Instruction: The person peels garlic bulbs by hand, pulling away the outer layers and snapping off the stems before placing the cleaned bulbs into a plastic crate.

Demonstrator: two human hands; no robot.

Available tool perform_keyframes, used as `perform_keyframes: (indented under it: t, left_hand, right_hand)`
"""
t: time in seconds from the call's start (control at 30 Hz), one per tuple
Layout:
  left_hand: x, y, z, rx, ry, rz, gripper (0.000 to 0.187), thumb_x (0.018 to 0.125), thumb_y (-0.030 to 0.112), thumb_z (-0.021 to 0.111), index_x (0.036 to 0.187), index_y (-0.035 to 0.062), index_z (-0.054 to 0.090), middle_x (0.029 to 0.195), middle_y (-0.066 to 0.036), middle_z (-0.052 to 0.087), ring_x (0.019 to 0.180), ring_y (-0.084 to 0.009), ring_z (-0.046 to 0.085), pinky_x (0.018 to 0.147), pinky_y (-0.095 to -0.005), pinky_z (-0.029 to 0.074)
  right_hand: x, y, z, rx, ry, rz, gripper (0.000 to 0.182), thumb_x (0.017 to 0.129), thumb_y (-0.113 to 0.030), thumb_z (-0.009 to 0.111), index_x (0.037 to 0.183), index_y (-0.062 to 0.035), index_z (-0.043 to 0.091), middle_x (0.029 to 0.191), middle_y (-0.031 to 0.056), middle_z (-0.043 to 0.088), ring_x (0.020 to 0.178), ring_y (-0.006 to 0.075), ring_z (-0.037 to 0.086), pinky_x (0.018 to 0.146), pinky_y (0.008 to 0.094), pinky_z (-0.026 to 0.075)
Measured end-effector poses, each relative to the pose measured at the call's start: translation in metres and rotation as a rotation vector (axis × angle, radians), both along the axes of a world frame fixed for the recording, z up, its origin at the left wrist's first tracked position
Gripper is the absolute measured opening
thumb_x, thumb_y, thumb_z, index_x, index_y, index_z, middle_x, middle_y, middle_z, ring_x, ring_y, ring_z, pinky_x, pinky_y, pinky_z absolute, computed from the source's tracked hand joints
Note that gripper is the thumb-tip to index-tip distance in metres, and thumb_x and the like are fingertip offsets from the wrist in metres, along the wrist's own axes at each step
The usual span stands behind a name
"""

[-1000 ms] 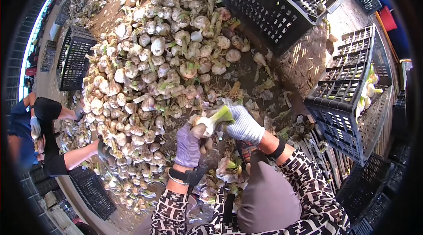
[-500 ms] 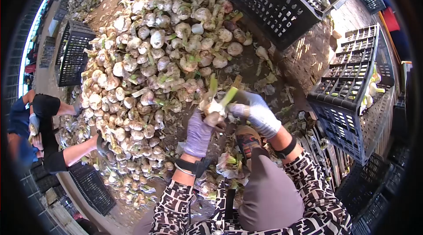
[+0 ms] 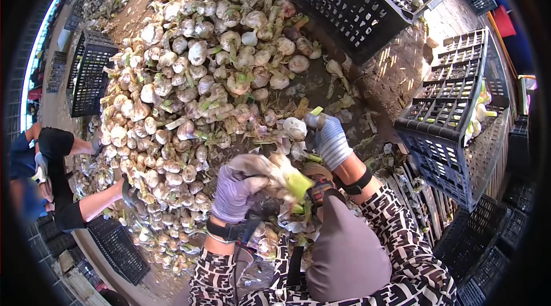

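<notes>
My left hand (image 3: 236, 185), in a purple striped glove, is closed around a clump of garlic skins and stalk (image 3: 288, 178) that is blurred and has a pale green end. To its upper right, my right hand (image 3: 329, 139) wears a white and grey-blue glove and grips a garlic bulb (image 3: 295, 129) with a cleaner white surface. A cut green stem end shows above the right fingers. Both hands hover over torn garlic leaves, in front of a large heap of unpeeled garlic bulbs (image 3: 189, 94).
A black crate (image 3: 344, 13) holding white bulbs stands at the upper right. Another crate (image 3: 442, 117) with garlic lies to the right. Further crates (image 3: 92, 71) stand on the left, where a person (image 3: 54, 174) sits beside the heap. My shoe (image 3: 318, 177) is below my hands.
The hands have moved apart. The garlic they held together is now split: the bulb is in my right hand, higher up, and the skins and stalk are in my left, lower down.
</notes>
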State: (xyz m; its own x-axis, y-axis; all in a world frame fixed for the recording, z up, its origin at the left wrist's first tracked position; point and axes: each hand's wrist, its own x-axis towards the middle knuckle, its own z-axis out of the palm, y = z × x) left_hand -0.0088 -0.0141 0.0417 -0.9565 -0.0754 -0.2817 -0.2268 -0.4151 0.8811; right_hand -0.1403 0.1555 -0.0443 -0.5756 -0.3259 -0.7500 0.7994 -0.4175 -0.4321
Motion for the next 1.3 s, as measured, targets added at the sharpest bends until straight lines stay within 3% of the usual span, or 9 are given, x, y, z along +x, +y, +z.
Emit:
perform_keyframes:
  t: [0.17, 0.43, 0.5, 0.6, 0.73, 0.87, 1.03, 1.13, 1.3]
  left_hand:
    - [-0.003, 0.009, -0.009, -0.522, -0.264, -0.098, 0.03, 0.079, 0.025, 0.071, 0.097, 0.0021, 0.064, 0.083, -0.003, 0.064, 0.073, -0.0108, 0.059, 0.064, -0.0254, 0.048]
    - [-0.024, 0.023, -0.021, 0.017, -0.385, 0.267, 0.025, 0.081, 0.015, 0.058, 0.087, -0.0079, 0.062, 0.074, -0.008, 0.063, 0.064, -0.0148, 0.06, 0.061, -0.0286, 0.05]
    - [-0.029, 0.02, -0.007, 0.358, -0.056, 0.228, 0.02, 0.077, 0.011, 0.054, 0.078, -0.0074, 0.062, 0.071, -0.012, 0.062, 0.061, -0.0206, 0.061, 0.063, -0.0325, 0.052]
    - [-0.026, 0.014, 0.0, 0.319, -0.108, 0.241, 0.019, 0.076, 0.012, 0.055, 0.072, -0.0052, 0.061, 0.066, -0.014, 0.061, 0.06, -0.0229, 0.062, 0.062, -0.0327, 0.053]
    - [-0.021, 0.016, -0.008, 0.003, -0.322, 0.216, 0.031, 0.083, 0.027, 0.063, 0.079, -0.0031, 0.063, 0.062, -0.008, 0.06, 0.056, -0.0159, 0.06, 0.053, -0.0284, 0.052]
    - [-0.024, 0.017, -0.012, -0.083, -0.482, 0.164, 0.027, 0.085, 0.024, 0.061, 0.084, -0.0032, 0.063, 0.062, -0.006, 0.06, 0.051, -0.0122, 0.058, 0.047, -0.0249, 0.049]
    - [-0.023, 0.019, -0.02, -0.015, -0.444, 0.308, 0.024, 0.083, 0.02, 0.059, 0.076, -0.003, 0.061, 0.059, -0.005, 0.057, 0.049, -0.0129, 0.054, 0.049, -0.0275, 0.049]
    - [-0.024, 0.018, -0.022, 0.53, 0.076, 0.171, 0.015, 0.072, 0.012, 0.057, 0.066, -0.0022, 0.056, 0.058, -0.005, 0.05, 0.049, -0.0156, 0.048, 0.061, -0.0391, 0.052]
    - [-0.019, 0.013, -0.012, 0.012, -0.256, 0.161, 0.015, 0.076, 0.009, 0.053, 0.079, -0.0039, 0.059, 0.065, -0.008, 0.059, 0.054, -0.0161, 0.057, 0.054, -0.0303, 0.052]
  right_hand:
    - [0.008, -0.006, 0.038, 0.124, 0.122, 0.23, 0.007, 0.083, -0.008, 0.059, 0.08, -0.0016, 0.06, 0.067, 0.0017, 0.057, 0.053, 0.0086, 0.049, 0.047, 0.022, 0.038]
    - [0.019, -0.008, 0.047, 0.043, 0.212, 0.218, 0.016, 0.082, -0.013, 0.058, 0.092, -0.0003, 0.059, 0.084, 0.0048, 0.061, 0.078, 0.0124, 0.056, 0.075, 0.0265, 0.045]
    - [0.038, 0.009, -0.073, 0.36, 0.871, 0.67, 0.018, 0.087, -0.021, 0.052, 0.092, -0.0052, 0.058, 0.085, 0.0039, 0.059, 0.08, 0.0115, 0.054, 0.077, 0.0268, 0.043]
    - [0.017, -0.001, 0.028, -0.277, -0.256, 0.236, 0.022, 0.092, -0.027, 0.046, 0.089, -0.0087, 0.058, 0.073, 0.0022, 0.055, 0.073, 0.0105, 0.051, 0.067, 0.0259, 0.04]
    - [0.017, -0.005, 0.044, 0.303, 0.318, 0.487, 0.013, 0.085, -0.014, 0.055, 0.087, -0.002, 0.059, 0.081, 0.0041, 0.061, 0.075, 0.0085, 0.054, 0.065, 0.0262, 0.042]
    - [0.026, -0.011, 0.063, 0.216, 0.386, 0.289, 0.012, 0.081, -0.01, 0.058, 0.087, -0.0007, 0.06, 0.078, 0.0028, 0.06, 0.072, 0.0096, 0.053, 0.065, 0.0252, 0.043]
    - [0.026, -0.006, 0.049, 0.187, 0.384, 0.321, 0.014, 0.084, -0.017, 0.056, 0.086, -0.004, 0.06, 0.073, 0.0027, 0.058, 0.065, 0.0102, 0.051, 0.06, 0.0248, 0.042]
    - [0.019, -0.002, 0.018, -0.191, -0.214, 0.244, 0.02, 0.09, -0.029, 0.048, 0.085, -0.0111, 0.056, 0.068, 0.0016, 0.051, 0.06, 0.0143, 0.044, 0.056, 0.0308, 0.038]
    - [0.02, -0.006, 0.037, -0.161, -0.216, 0.122, 0.015, 0.089, -0.019, 0.05, 0.086, -0.0068, 0.057, 0.071, 0.0007, 0.053, 0.062, 0.0128, 0.046, 0.058, 0.03, 0.039]
